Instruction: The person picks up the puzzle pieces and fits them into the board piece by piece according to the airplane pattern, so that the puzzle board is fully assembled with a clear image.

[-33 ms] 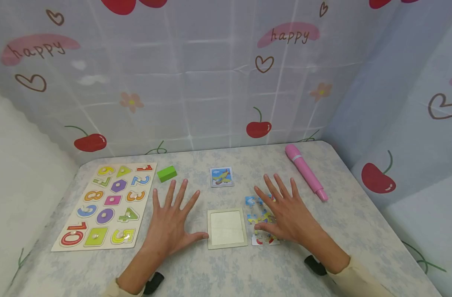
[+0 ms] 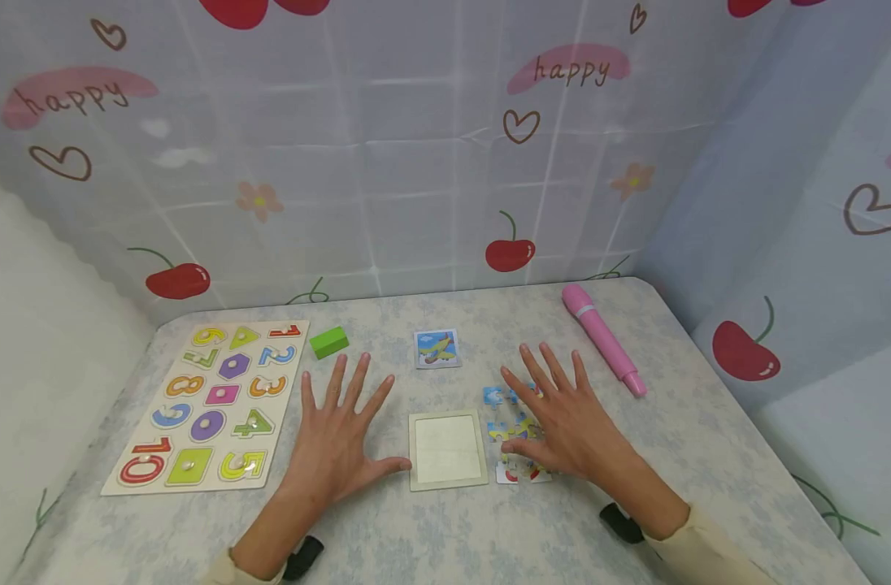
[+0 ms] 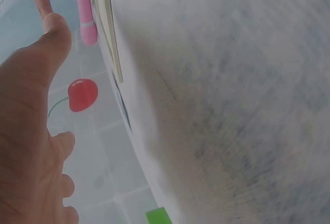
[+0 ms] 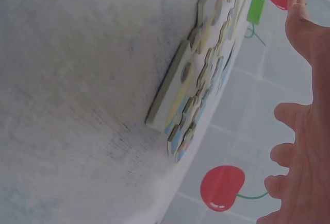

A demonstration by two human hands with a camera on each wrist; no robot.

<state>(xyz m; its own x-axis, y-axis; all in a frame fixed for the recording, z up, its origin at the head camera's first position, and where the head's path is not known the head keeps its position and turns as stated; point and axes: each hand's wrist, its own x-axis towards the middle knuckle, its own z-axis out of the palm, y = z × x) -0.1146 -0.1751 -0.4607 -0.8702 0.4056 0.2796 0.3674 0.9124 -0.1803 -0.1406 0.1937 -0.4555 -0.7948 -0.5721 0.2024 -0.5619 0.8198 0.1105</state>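
Fingers spread, my left hand (image 2: 336,447) is held between a number-and-shape board (image 2: 224,445) and a square, shallow pale puzzle tray (image 2: 412,455). Its thumb tip appears at the tray's left edge; whether it touches cannot be told. On the right, my right hand (image 2: 573,422), fingers also spread, partly covers several jigsaw pieces (image 2: 493,396). The right wrist view shows these pieces (image 4: 172,90) lying on the table, apart from the hand (image 4: 314,131). Neither hand holds anything. Behind the tray lies a small square airplane picture card (image 2: 437,348).
A green block (image 2: 329,343) lies beside the board's far right corner. Toward the back right is a pink stick (image 2: 605,337) with a rounded end. A cherry-print curtain (image 2: 416,162) hangs behind the table (image 2: 445,536) and along its sides.
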